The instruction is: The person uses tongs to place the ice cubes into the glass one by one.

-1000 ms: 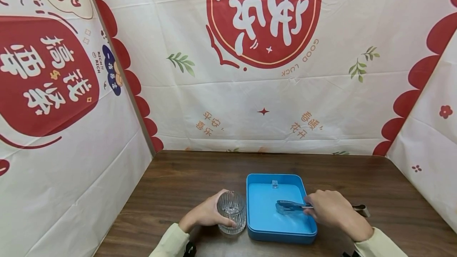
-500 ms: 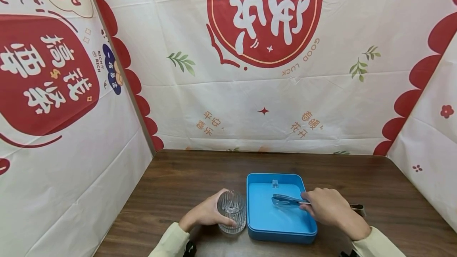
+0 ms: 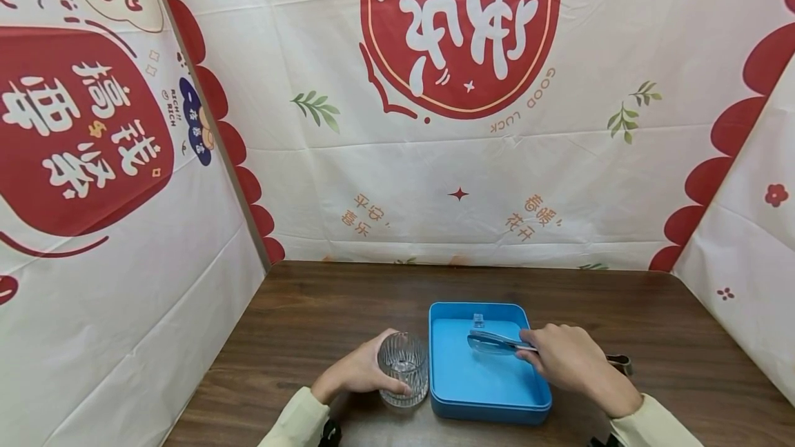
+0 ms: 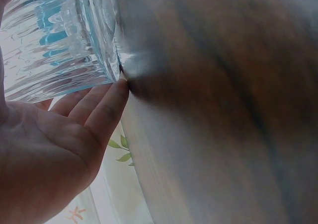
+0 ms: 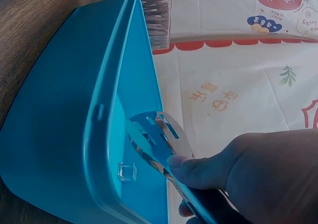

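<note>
My left hand (image 3: 362, 368) grips a clear ribbed drinking glass (image 3: 405, 364), which stands upright on the table with fingers and thumb around it. Beside the glass sits a blue rectangular box (image 3: 487, 414) with an open top. One small clear cube (image 3: 478, 321) lies on the box's floor near its far wall; the right wrist view also shows this cube (image 5: 127, 172). Metal tongs (image 5: 159, 134) with slotted ends are held by my right hand (image 3: 568, 361). Their tips are over the box, apart from the cube, with nothing between them. The tongs' rear end sticks out behind that hand.
Everything stands on a dark wooden table (image 3: 348, 295). A white printed cloth (image 3: 459, 157) hangs behind it, with further cloth at the left and right sides. The box wall stands between the glass and the cube.
My right hand has moved the tongs a little left and away from me, bringing their tips nearer the cube. The left hand and glass have stayed put.
</note>
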A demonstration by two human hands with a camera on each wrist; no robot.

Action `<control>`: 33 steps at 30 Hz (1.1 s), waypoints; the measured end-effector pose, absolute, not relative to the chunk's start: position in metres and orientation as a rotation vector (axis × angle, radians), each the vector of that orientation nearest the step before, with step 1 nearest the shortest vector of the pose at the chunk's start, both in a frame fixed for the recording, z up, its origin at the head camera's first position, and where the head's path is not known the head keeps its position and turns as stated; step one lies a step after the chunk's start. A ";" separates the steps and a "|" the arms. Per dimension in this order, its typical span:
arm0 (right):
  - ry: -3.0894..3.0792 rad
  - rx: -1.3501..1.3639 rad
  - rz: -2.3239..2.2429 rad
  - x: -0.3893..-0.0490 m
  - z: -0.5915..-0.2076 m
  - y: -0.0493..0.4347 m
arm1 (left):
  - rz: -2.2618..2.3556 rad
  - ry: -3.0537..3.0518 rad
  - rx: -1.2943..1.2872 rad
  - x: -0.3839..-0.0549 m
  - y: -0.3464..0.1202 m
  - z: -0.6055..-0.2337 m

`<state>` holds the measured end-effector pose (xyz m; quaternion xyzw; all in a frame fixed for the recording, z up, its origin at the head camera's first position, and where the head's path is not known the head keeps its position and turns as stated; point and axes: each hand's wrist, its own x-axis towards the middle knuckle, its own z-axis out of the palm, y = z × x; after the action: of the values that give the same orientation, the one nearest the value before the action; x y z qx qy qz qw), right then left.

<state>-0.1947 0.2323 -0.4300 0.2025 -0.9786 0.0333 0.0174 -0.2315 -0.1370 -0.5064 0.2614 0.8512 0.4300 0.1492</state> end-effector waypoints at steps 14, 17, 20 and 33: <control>-2.968 0.638 0.136 -0.197 -0.431 0.231 | 1.260 2.424 0.770 -0.232 -0.137 -0.506; -2.953 0.639 0.143 -0.197 -0.431 0.231 | 1.263 2.422 0.772 -0.232 -0.137 -0.506; -2.943 0.640 0.146 -0.196 -0.430 0.230 | 1.258 2.424 0.773 -0.232 -0.137 -0.506; -2.879 0.633 0.149 -0.195 -0.426 0.228 | 1.245 2.444 0.754 -0.232 -0.137 -0.506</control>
<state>-0.1945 0.2277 -0.4262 0.2134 -0.9710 0.0501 0.0949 -0.2316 -0.1367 -0.5064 0.2621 0.8496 0.4330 0.1480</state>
